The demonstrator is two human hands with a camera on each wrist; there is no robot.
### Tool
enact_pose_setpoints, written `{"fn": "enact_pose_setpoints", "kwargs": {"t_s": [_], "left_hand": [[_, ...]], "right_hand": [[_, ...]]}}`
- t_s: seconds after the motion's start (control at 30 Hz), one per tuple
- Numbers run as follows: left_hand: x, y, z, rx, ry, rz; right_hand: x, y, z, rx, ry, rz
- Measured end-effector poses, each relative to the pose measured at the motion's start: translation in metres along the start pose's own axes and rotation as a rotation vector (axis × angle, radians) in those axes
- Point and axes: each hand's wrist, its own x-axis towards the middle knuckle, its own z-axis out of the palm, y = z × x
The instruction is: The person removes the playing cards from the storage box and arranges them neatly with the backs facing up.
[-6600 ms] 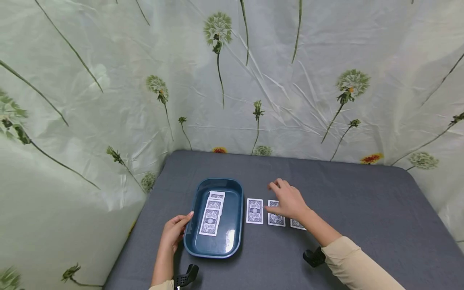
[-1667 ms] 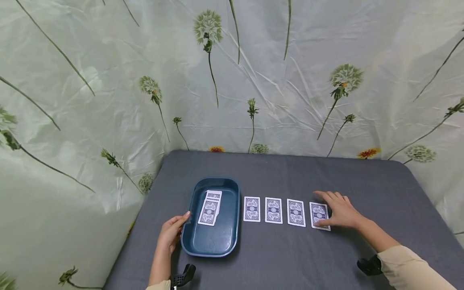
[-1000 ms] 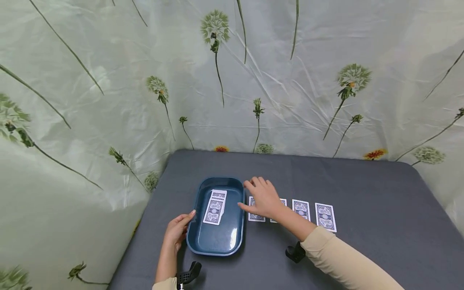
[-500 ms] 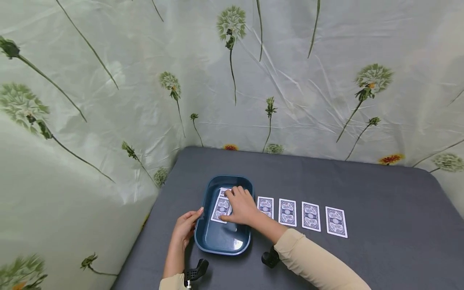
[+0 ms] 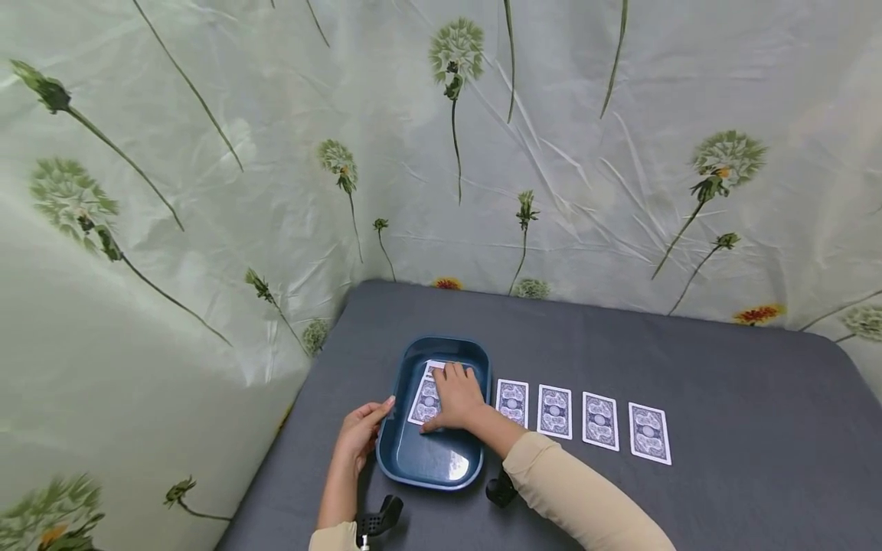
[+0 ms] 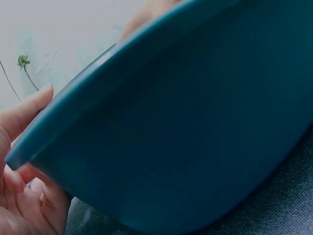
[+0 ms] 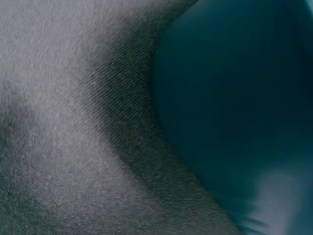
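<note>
Face-down playing cards (image 5: 427, 398) overlap inside a blue tray (image 5: 420, 463). My left hand (image 5: 358, 436) grips the tray's left side, thumb on top of the rim and fingers underneath. The left wrist view shows that same left hand (image 6: 29, 200) at the tray's edge (image 6: 161, 132). Over the cards, my right hand (image 5: 458, 398) has its fingers spread, thumb by the top card's near edge and fingertips near its far end, covering the cards' right part. In the right wrist view only the tray wall (image 7: 220, 88) and cloth appear; the hand is out of sight there.
Right of the tray, several face-down cards lie in a spaced row, from the nearest card (image 5: 513, 398) to the far right card (image 5: 649, 433). Dark grey cloth (image 5: 586, 497) covers the table. A flowered curtain (image 5: 386, 115) hangs behind and to the left.
The row on the table has grown to the right by a card since the oldest frame. My right hand has come from the row's right end back over the tray; the left still holds the tray.
</note>
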Motion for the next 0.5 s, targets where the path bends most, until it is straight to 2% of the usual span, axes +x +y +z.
{"fn": "enact_pose_setpoints", "kwargs": {"t_s": [0.13, 0.27, 0.5], "left_hand": [[-0.0002, -0.0004, 0.0004, -0.007, -0.004, 0.001], [0.0007, -0.0012, 0.0005, -0.012, -0.002, 0.010], [0.0009, -0.0013, -0.0011, -0.014, -0.006, 0.017]], "right_hand": [[0.0001, -0.0003, 0.0022, -0.011, -0.018, 0.002], [0.0010, 0.0000, 0.0023, 0.025, -0.016, -0.002], [-0.0007, -0.0003, -0.0031, 0.080, 0.037, -0.026]]}}
